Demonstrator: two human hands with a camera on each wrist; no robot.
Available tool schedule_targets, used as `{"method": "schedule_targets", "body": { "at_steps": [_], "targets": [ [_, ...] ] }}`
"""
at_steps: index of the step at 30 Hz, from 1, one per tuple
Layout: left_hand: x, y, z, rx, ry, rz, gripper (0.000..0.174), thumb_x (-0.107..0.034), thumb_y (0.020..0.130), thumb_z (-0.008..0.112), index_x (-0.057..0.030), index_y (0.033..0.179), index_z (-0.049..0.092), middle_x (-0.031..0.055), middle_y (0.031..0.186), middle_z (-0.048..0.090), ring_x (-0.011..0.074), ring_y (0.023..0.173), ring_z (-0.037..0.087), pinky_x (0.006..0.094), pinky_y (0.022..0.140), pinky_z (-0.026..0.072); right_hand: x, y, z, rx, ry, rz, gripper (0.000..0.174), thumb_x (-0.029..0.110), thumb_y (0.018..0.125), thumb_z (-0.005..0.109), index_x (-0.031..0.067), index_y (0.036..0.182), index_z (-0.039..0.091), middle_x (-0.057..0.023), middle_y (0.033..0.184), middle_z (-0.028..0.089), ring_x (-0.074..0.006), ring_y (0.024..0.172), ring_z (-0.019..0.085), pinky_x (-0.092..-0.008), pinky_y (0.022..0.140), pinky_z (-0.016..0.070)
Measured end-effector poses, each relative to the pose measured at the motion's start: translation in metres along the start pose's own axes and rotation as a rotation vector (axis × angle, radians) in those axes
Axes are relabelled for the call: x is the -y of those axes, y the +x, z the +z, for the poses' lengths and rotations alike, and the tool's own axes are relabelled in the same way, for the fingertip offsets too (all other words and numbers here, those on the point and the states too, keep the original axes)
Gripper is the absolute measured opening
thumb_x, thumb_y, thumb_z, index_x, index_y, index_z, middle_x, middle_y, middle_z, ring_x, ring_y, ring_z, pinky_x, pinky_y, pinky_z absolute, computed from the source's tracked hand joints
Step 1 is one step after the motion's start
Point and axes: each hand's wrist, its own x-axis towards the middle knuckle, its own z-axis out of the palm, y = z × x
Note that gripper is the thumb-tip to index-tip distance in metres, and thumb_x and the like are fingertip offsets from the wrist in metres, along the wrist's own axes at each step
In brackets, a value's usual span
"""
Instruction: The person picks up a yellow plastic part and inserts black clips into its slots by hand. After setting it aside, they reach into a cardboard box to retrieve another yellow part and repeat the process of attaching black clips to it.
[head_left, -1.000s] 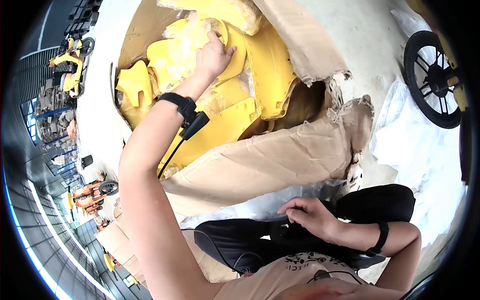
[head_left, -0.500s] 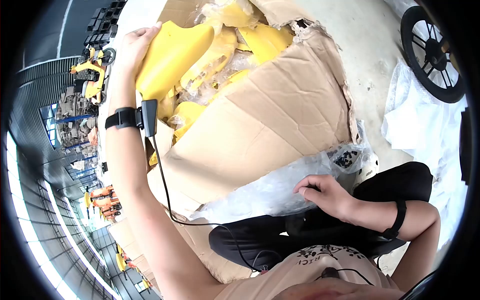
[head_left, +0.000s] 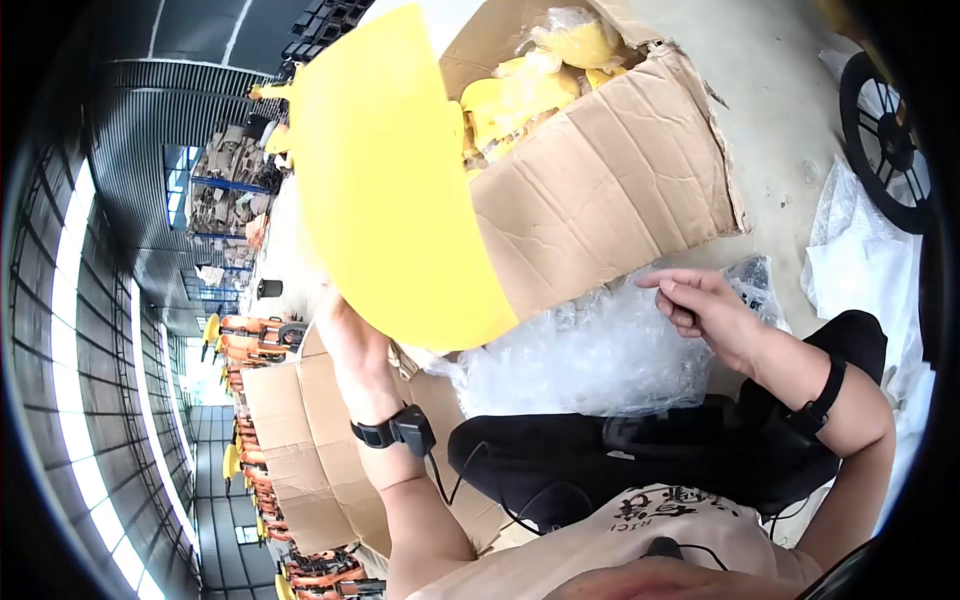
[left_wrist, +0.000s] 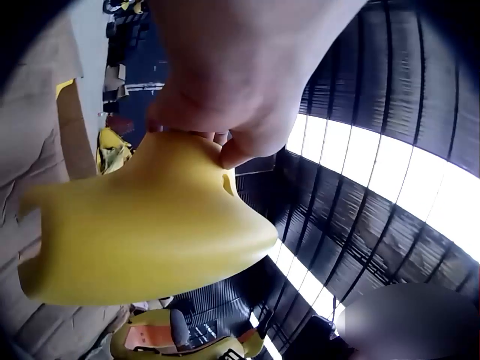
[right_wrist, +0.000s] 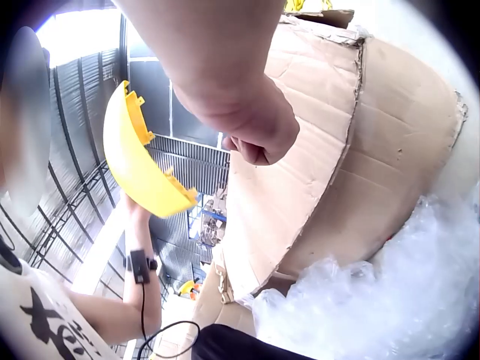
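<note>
Left hand (head_left: 362, 350) is gripping yellow panel (head_left: 400, 180) at its edge, holding it up beside the open carton (head_left: 610, 185), while right hand (head_left: 712, 315) is hanging empty, loosely curled; apparently a lift-and-hold step, next move calling for steady grip and carton clearance.

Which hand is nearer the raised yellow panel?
Left. The left hand grips the yellow panel at its edge; the right hand is apart from it, near the cardboard box.
</note>
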Motion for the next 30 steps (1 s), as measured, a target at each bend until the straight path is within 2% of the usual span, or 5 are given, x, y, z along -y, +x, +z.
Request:
{"method": "schedule_targets", "body": {
  "at_steps": [6,10,12,20,30],
  "targets": [
    [0.080,-0.094,-0.002,-0.134,-0.208,-0.325,0.029,-0.019,0.101,0.044,-0.0019,0.121,0.055,0.0085,0.111,0.063,0.0166,0.103,0.061,0.0330,0.087,0.0518,0.002,-0.007,0.005,0.133,0.074,-0.141,0.030,0.025,0.100,0.050,0.0013,0.112,0.064,0.0045,0.077,0.048,-0.0044,0.062,0.036,-0.0196,0.054,0.0290],
    [0.131,-0.096,-0.025,0.363,-0.546,-0.261,0.057,-0.051,0.104,0.032,-0.0020,0.119,0.056,0.0106,0.110,0.062,0.0199,0.102,0.061,0.0324,0.087,0.0506,0.001,-0.014,0.014,0.225,0.102,-0.010,0.040,0.039,0.101,0.049,0.0014,0.103,0.065,0.0036,0.076,0.047,-0.0050,0.060,0.034,-0.0197,0.052,0.0282],
    [0.079,-0.101,0.030,-0.293,-0.175,-0.660,0.074,-0.067,0.098,0.023,-0.0026,0.102,0.058,0.0072,0.093,0.060,0.0203,0.106,0.060,0.0362,0.094,0.0472,-0.013,-0.011,0.014,0.223,0.013,0.062,0.049,0.048,0.100,0.049,0.0024,0.096,0.066,0.0039,0.072,0.045,-0.0050,0.058,0.033,-0.0206,0.050,0.0271],
    [0.111,-0.107,0.040,0.078,0.079,0.317,0.076,-0.072,0.091,0.000,-0.0133,0.049,0.025,0.0003,0.055,0.036,0.0204,0.082,0.050,0.0517,0.118,0.0239,-0.111,-0.015,0.027,0.365,-0.052,0.575,0.069,0.064,0.096,0.044,0.0012,0.114,0.066,0.0037,0.074,0.050,-0.0066,0.059,0.037,-0.0226,0.051,0.0317],
    [0.155,-0.133,0.057,0.129,0.037,0.121,0.056,-0.060,0.097,0.043,-0.0055,0.088,0.052,0.0089,0.135,0.047,0.0287,0.141,0.032,0.0476,0.117,0.0233,-0.090,-0.007,0.011,0.163,-0.243,0.201,0.029,0.029,0.097,0.061,0.0011,0.096,0.069,0.0034,0.074,0.059,-0.0029,0.063,0.044,-0.0217,0.057,0.0369]
  ]
}}
